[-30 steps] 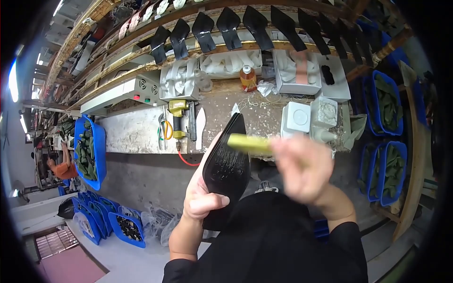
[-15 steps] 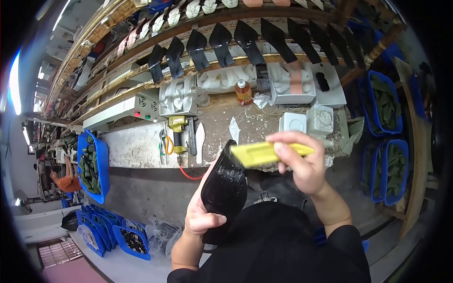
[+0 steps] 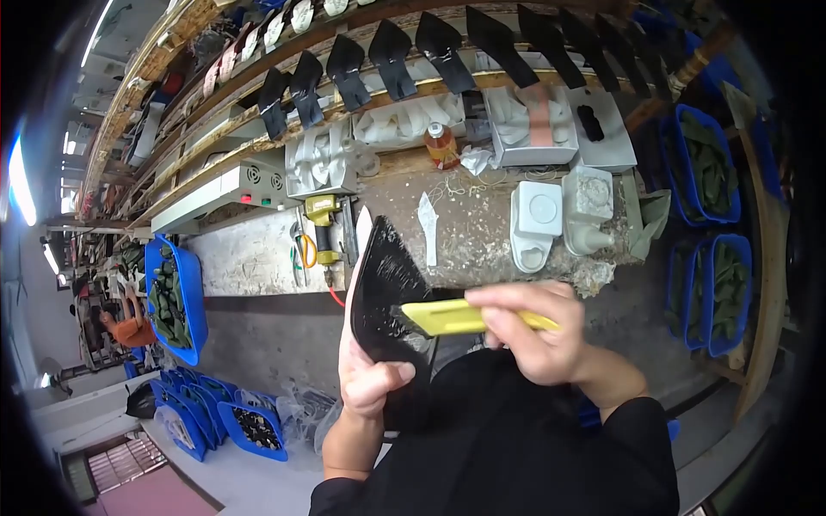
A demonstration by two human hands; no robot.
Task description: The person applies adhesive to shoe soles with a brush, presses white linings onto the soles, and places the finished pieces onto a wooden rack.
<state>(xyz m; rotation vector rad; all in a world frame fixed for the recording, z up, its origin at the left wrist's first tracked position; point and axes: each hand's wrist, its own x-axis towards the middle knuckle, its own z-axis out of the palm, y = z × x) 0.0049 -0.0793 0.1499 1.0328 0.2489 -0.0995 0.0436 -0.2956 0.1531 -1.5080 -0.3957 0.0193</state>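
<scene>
A black, pointed shoe piece [image 3: 387, 288] with a streaky wet-looking surface is held up in front of the bench. My left hand [image 3: 368, 383] grips its lower left edge, thumb over the front and the other fingers mostly hidden behind. In my right hand [image 3: 538, 331] is a yellow-handled brush [image 3: 447, 316], pinched between thumb and fingers, its tip touching the middle of the black piece. On the bench beyond lie a white shoe-shaped piece [image 3: 428, 228], a yellow-green power tool [image 3: 323, 230] and orange-handled scissors [image 3: 307, 249].
The workbench [image 3: 241, 267] runs across the middle. Black pieces [image 3: 394, 56] line a wooden rack above. White containers [image 3: 540, 209] and an amber bottle [image 3: 441, 146] stand on the bench. Blue baskets [image 3: 196, 318] flank both sides. At far left is a person in orange [image 3: 131, 331].
The brush has gone from the upper tip of the black piece down to its middle. The black piece now faces the camera more broadly, and the view has shifted slightly.
</scene>
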